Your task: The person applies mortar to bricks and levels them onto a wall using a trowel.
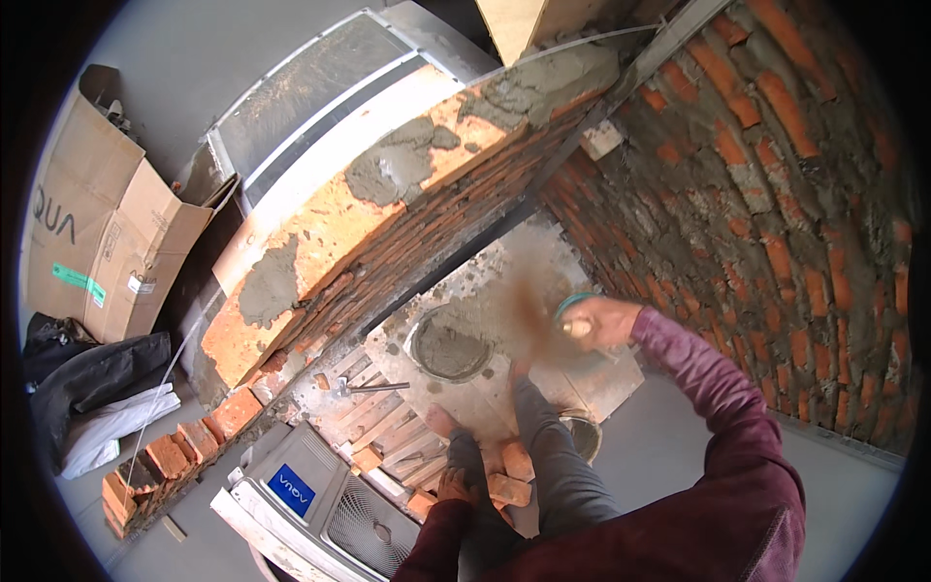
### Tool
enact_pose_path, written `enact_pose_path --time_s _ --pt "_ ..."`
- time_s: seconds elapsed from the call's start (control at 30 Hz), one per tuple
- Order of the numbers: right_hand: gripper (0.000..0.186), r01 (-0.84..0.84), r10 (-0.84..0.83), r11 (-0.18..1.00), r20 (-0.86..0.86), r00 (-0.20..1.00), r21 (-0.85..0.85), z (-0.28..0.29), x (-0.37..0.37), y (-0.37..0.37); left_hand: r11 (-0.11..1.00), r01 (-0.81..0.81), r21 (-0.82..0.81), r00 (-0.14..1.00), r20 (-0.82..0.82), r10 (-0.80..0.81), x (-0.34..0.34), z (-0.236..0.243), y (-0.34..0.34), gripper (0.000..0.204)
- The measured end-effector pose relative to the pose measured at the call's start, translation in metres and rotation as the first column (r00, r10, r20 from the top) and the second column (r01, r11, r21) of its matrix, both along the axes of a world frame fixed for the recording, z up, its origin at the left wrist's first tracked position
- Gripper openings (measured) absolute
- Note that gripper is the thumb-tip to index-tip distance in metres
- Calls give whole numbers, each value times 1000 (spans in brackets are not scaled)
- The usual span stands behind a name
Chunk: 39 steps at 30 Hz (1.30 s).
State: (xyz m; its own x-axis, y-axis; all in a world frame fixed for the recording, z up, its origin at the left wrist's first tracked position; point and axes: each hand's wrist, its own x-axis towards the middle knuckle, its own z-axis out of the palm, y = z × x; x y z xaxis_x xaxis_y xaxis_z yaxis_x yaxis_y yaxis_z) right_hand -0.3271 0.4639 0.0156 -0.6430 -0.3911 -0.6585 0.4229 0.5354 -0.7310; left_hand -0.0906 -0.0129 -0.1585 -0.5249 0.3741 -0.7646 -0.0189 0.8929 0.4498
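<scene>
Two hands, one mortar pan (417,354), three big mortar patches (388,167)

One right hand (606,322), one left hand (454,485), two feet (443,420); one blurred tool (572,305), one hammer (384,388), one bucket (586,443), one fan-grilled unit (364,533), one cardboard box (107,228). Loose bricks (517,461) by the legs: at least four.

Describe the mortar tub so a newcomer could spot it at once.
Find the corner between the tall brick wall and the lower brick wall with mortar dabs along its top. On the splattered surface there, just forward of the feet, sits a round tub. Its broad mouth of grey mortar faces up in open view, whereas the bucket is partly hidden by the right leg.
</scene>
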Motion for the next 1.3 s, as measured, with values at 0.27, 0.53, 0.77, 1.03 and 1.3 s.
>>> enact_pose_path --time_s 0.27,0.53,0.77,1.03,1.3 --pt "17 -10 351 887 -660 664 462 168 -181 66 990 -125 66 991 51 122 1 21 29 66" --pt "35 321 528 749 -815 240 580 114 -210 94 971 -232 59 972 57 229 18 25 68 63" --pt "23 365 261 801 -826 499 474 153 -162 99 886 -463 28 874 183 450 -6 67 98 67" --pt "25 226 203 816 -630 750 532 162 -131 72 944 -307 -119 943 96 319 -53 98 109 63" --pt "28 242 33 836 -484 874 493 196 -119 82 852 -520 61 854 71 516 -65 101 104 67"
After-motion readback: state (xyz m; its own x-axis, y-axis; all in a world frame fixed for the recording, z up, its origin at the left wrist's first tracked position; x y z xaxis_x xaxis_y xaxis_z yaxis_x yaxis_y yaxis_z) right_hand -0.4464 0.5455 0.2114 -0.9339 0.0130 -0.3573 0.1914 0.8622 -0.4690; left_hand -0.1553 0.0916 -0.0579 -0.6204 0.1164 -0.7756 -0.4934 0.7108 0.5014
